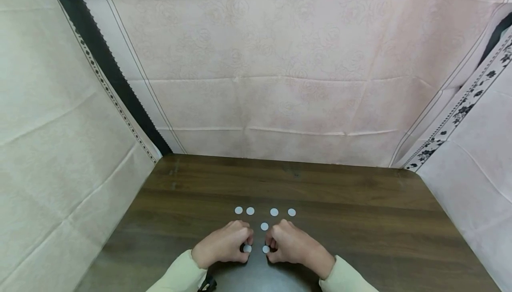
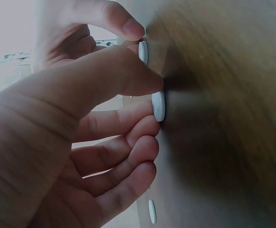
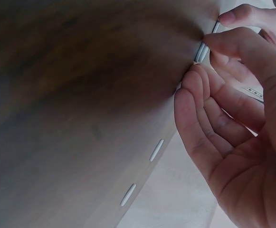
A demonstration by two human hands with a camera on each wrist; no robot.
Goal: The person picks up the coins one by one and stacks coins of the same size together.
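My left hand [image 1: 228,243] pinches a flat white disc [image 2: 158,104] on the wooden table, thumb at one edge and fingertips at the opposite one. Facing it, my right hand [image 1: 294,245] holds a second white disc [image 1: 266,249] the same way, between thumb and curled fingers. In the right wrist view that second disc [image 3: 202,52] shows edge-on, low at the table surface. A small gap of bare wood separates the hands. Just beyond them, between the knuckles, lies another white disc [image 1: 264,226].
Farther back on the brown table [image 1: 340,194] several more white discs lie flat in a row, from a left one [image 1: 238,210] to a right one [image 1: 292,212]. Pale cloth [image 1: 280,61] hangs behind the table's back edge and along both sides.
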